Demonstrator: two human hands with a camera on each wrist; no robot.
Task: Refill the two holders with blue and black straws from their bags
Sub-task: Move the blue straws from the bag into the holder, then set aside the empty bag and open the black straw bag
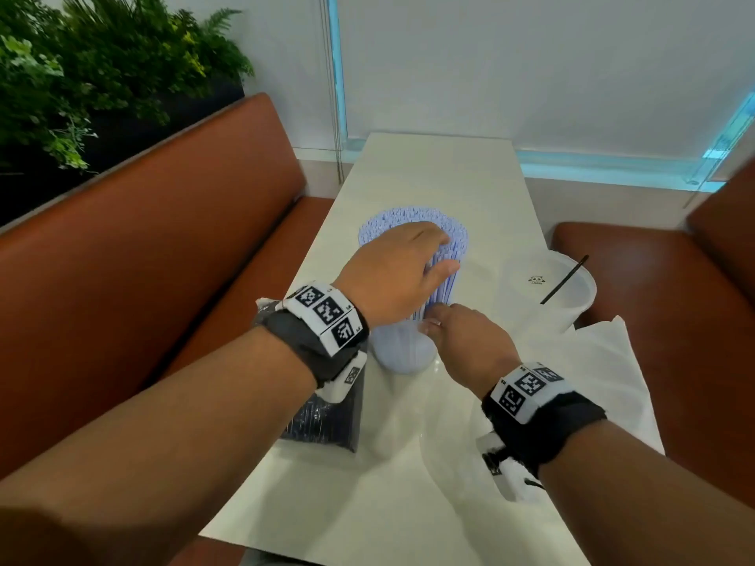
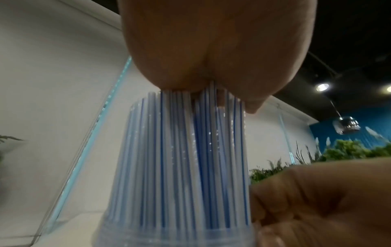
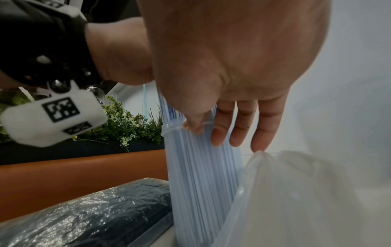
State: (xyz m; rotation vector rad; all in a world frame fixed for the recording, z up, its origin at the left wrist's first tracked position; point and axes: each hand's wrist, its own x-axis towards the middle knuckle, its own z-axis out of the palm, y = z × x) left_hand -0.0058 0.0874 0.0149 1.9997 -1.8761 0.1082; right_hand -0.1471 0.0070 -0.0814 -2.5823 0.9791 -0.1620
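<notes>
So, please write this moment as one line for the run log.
blue straws in holder | left hand on straw tops | right hand at holder rim | second holder: one black straw

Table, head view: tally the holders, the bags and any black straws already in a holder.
Holders: 2, the blue-straw holder and the clear holder
Bags: 2, the black-straw bag and the flat clear bag
Black straw in the clear holder: 1
Total: 5

- Head view looks forward and down along the white table [image 1: 429, 165].
- Left wrist view sits close, looking up the blue-and-white striped plastic straws [image 2: 186, 158].
- Right wrist view, also close, shares the same straws [image 3: 201, 175].
</notes>
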